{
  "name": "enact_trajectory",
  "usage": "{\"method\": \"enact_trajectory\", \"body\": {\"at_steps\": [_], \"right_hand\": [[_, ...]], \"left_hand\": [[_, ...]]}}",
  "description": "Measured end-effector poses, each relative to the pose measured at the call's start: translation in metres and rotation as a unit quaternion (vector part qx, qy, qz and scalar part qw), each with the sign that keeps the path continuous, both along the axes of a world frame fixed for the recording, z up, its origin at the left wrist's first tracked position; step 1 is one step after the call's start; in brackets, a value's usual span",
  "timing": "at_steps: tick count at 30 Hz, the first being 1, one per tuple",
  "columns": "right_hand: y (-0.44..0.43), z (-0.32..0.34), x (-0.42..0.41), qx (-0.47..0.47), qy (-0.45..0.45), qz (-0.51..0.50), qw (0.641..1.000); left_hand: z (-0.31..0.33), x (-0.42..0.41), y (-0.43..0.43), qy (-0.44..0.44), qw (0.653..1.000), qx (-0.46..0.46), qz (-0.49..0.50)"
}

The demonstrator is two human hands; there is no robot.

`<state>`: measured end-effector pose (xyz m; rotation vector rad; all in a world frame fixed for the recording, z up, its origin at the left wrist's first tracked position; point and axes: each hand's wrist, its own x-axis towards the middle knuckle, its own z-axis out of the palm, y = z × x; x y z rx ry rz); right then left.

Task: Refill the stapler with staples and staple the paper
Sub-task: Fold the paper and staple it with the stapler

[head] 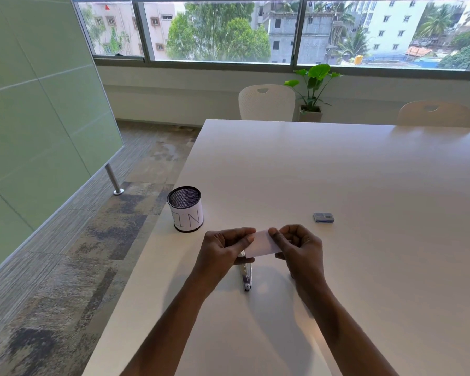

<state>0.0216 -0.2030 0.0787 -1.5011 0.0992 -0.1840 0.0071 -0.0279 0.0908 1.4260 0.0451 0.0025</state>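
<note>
A small white paper (262, 244) is held above the table between both hands. My left hand (223, 249) pinches its left edge and my right hand (300, 246) pinches its right edge. Directly below the paper a metal stapler (247, 275) lies on the white table (337, 172), pointing toward me; its far end is hidden behind the paper and my left hand. A small blue staple box (323, 217) lies on the table to the right, beyond my right hand.
A mesh cup with a paper label reading "BIN" (186, 210) stands near the table's left edge. Two white chairs (266, 103) and a potted plant (314, 90) are at the far side. A glass partition stands left.
</note>
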Motion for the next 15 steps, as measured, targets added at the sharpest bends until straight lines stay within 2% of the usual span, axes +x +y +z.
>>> {"method": "enact_trajectory", "body": {"at_steps": [8, 15], "right_hand": [[-0.0058, 0.0028, 0.0062, -0.034, -0.009, 0.072, 0.997], [-0.0088, 0.0041, 0.0062, -0.029, -0.027, 0.057, 0.998]], "left_hand": [[0.0008, 0.0020, 0.0009, -0.026, 0.998, 0.062, -0.001], [-0.0022, 0.0019, -0.0007, -0.011, 1.000, 0.010, 0.025]]}}
